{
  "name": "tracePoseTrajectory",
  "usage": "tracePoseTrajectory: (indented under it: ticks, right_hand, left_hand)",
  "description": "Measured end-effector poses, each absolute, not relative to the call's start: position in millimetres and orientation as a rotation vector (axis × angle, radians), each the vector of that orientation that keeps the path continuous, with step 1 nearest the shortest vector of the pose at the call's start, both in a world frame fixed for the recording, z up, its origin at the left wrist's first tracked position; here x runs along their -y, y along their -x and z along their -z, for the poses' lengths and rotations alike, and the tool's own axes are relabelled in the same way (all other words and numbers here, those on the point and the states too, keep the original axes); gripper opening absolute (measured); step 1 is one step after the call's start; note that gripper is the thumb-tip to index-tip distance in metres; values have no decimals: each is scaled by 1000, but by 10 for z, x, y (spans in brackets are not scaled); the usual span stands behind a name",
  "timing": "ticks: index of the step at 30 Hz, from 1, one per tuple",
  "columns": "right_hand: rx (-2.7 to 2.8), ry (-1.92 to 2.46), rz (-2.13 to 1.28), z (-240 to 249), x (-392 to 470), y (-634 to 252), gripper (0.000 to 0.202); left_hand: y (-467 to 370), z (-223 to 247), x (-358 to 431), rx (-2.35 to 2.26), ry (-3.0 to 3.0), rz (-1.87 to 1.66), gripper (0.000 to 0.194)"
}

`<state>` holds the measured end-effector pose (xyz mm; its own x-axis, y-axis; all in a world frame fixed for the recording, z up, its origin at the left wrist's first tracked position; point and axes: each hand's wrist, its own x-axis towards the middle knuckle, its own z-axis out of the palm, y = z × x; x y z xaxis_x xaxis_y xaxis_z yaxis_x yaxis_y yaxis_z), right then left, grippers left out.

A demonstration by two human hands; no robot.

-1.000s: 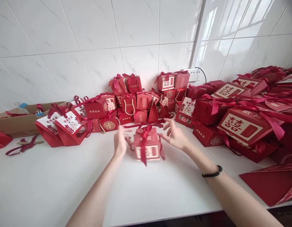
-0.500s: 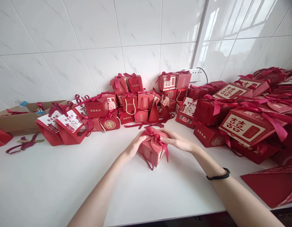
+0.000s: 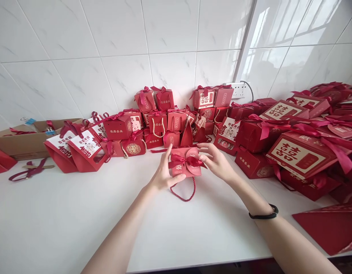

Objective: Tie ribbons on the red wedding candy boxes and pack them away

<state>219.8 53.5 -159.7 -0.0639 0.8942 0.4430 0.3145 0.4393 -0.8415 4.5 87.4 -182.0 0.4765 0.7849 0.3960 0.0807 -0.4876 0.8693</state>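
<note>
A small red gift box (image 3: 180,151) stands on the white table in front of me, its lid facing up. A red satin bow (image 3: 184,161) lies across the lid, and a twisted rope handle (image 3: 190,197) loops down from the near side. My left hand (image 3: 164,171) grips the box's left side, thumb along the front edge and index finger toward the back. Around the right side curves my right hand (image 3: 217,161), with its thumb by the ribbon's end and its fingers at the back corner, partly hidden.
Stacked red gift boxes (image 3: 158,123) line the tiled wall. A large pile of boxes (image 3: 297,154) fills the right side. Triangular boxes (image 3: 86,146), a cardboard carton (image 3: 30,146) and a loose ribbon (image 3: 29,171) are at left. A power strip (image 3: 238,90) sits at the wall.
The box has been turned, so the lid and bow now face me squarely and the rope handle hangs in front. My left hand has shifted to its left side, my right hand to its right.
</note>
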Motion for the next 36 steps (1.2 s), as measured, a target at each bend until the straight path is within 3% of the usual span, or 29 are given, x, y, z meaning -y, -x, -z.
tracePoseTrajectory:
  ticks: [5,10,14,25,33,36]
  right_hand:
    - [1799,978,-713,1578,-482,-2173,59]
    - [1692,1034,-640,1613,-502,-2133,32]
    - [1626,1095,-580,1620,-515,-2093,29]
    - [1333,1162,-892,1577,-513,-2007,44]
    - [1300,1226,-862,1598,-517,-1990,44]
    - [1295,1260,-865,1597,-521,-1997,44]
  left_hand:
    - [-49,1880,-907,-786,-1894,-1124,106]
    - [-77,1828,-905,-730,-1632,-1180,68]
    - [-90,1776,-895,-796,-1664,-1166,57]
    - [1,1626,-822,-772,-1788,-944,59]
    - [-55,1677,-790,-782,-1664,-897,99]
    - [-83,1682,-778,-762,-1656,-929,95]
